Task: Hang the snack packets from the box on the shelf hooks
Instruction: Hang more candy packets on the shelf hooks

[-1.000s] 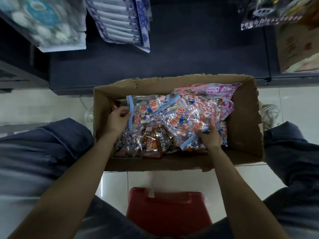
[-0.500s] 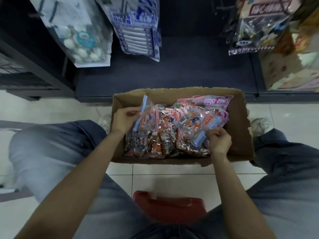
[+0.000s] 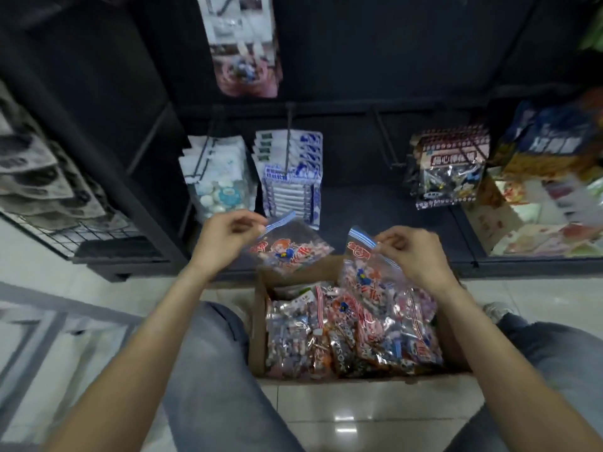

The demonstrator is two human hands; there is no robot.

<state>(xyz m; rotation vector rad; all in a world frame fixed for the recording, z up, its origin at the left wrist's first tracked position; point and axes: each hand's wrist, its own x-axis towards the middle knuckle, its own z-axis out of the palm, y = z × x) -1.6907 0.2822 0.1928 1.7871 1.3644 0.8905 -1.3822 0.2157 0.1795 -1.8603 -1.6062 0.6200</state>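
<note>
Left hand [image 3: 225,238] pinches one snack packet [image 3: 290,251] by its blue-striped top edge; the bag hangs right of the fingertips, above the box [image 3: 259,324] rim. Right hand [image 3: 409,252] pinches a second packet [image 3: 365,272] by its strip; that bag hangs below-left of the fingers, over the box.

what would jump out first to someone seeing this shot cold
Two raised hands dominate the middle: the left hand pinches one clear snack packet by its blue-striped top, and the right hand pinches a second packet the same way. Just below them, a cardboard box on the tiled floor is heaped with more shiny packets. Behind stands a dark shelf with a bare hook between hanging goods.
</note>
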